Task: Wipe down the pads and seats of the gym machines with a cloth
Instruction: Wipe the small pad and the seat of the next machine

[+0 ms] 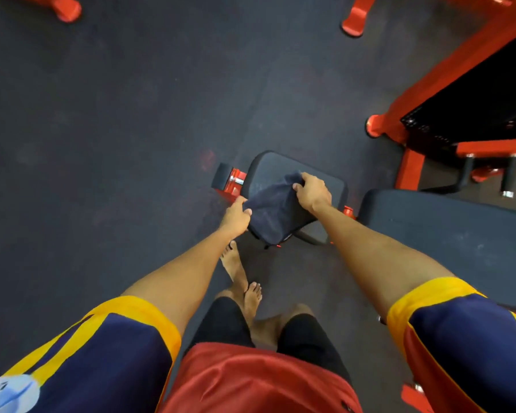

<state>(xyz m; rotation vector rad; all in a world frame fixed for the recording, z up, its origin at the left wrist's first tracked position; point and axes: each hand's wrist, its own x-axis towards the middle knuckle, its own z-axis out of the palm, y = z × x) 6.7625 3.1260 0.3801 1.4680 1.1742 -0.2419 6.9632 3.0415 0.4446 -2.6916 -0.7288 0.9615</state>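
**Step in hand: wiping the seat (pixel 276 163).**

The cloth (pixel 273 208) lies on the seat's top face, and its near end drapes over the edge closest to me. My left grip (pixel 236 216) pinches the cloth's left edge between thumb and curled fingers. My right grip (pixel 312 190) clutches the far right corner, fingers curled over it and the back of the hand up.

As I judge it, doing this step well calls for the following:

1. I hold the cloth taut between both grips so that it lies flat, not bunched.
2. I press down through the right grip while drawing the cloth across. The left grip only steers.
3. I cover the bare parts (the far edge and the right side of the seat show uncovered).
4. I carry the stroke over the near edge, where the cloth hangs.

**Orientation.** The cloth's long axis runs from the far right corner, under my right grip, toward me and slightly left. It ends below the seat's near edge. The seat stands on a red frame (pixel 234 177), just left of the larger pad (pixel 447 231), above the floor (pixel 131 129).
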